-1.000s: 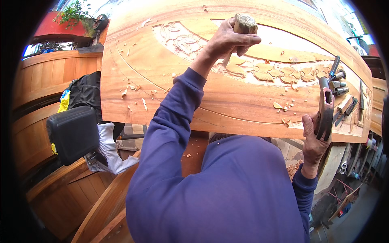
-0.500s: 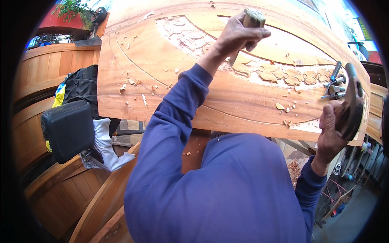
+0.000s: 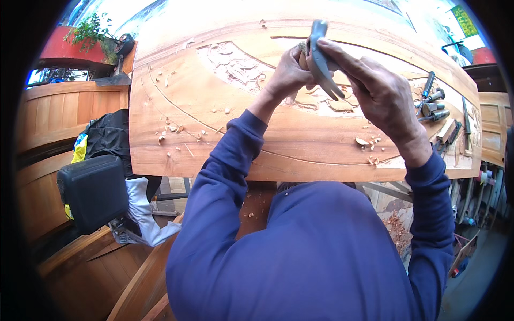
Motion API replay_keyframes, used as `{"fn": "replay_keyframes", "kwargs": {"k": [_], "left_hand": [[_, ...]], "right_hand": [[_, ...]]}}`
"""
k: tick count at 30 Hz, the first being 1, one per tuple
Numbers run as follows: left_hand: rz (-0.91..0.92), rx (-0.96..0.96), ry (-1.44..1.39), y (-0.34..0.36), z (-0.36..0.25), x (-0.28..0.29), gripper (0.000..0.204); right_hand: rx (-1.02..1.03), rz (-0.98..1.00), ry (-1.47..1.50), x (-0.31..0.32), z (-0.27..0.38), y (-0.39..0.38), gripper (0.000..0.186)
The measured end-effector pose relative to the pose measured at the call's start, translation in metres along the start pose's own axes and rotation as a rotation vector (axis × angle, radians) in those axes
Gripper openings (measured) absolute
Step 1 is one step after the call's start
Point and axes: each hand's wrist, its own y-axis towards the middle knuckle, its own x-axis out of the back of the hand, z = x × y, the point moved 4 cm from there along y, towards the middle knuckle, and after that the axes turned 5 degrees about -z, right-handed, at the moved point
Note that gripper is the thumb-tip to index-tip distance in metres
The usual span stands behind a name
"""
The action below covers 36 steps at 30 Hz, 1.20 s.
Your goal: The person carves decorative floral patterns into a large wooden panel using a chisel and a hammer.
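Note:
My left hand (image 3: 286,75) grips a wood chisel (image 3: 303,55) by its pale wooden handle; most of the tool is hidden behind the fingers and the hammer. In my right hand (image 3: 385,91) is a claw hammer (image 3: 323,67), its dark steel head over the top of the chisel handle, its shaft mostly covered by the hand. Whether head and handle touch I cannot tell. Both hands are above a large wooden panel (image 3: 214,147) with a carved, curving band of leaf and flower relief (image 3: 235,67). Curved lines are cut into the panel farther left.
Several chisels (image 3: 433,109) lie on the panel's right end. Wood chips (image 3: 362,142) are scattered over the surface. A black case (image 3: 93,187) with dark and white cloths stands at left, near stacked wooden panels (image 3: 69,107). A potted plant (image 3: 91,32) is at far left.
My right hand has swung the hammer from the panel's right end up and left to the chisel. My left hand still holds the chisel. The tools at right are less covered.

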Motion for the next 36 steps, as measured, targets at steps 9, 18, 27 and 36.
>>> {"fn": "replay_keyframes", "kwargs": {"k": [9,18,27,36], "left_hand": [[-0.104,0.095,-0.331,0.024,0.007,0.034,0.016],[-0.128,-0.002,0.007,0.011,-0.006,0.000,0.013],[-0.158,-0.042,0.044,-0.007,-0.012,-0.015,0.015],[-0.033,-0.005,0.065,-0.005,-0.010,-0.014,0.025]], "right_hand": [[-0.070,-0.233,0.223,0.005,-0.013,-0.024,0.068],[-0.238,-0.413,0.096,0.059,-0.037,-0.055,0.068],[-0.012,-0.668,0.026,0.094,-0.027,-0.006,0.028],[-0.059,-0.016,0.019,-0.006,-0.004,-0.010,0.076]]}}
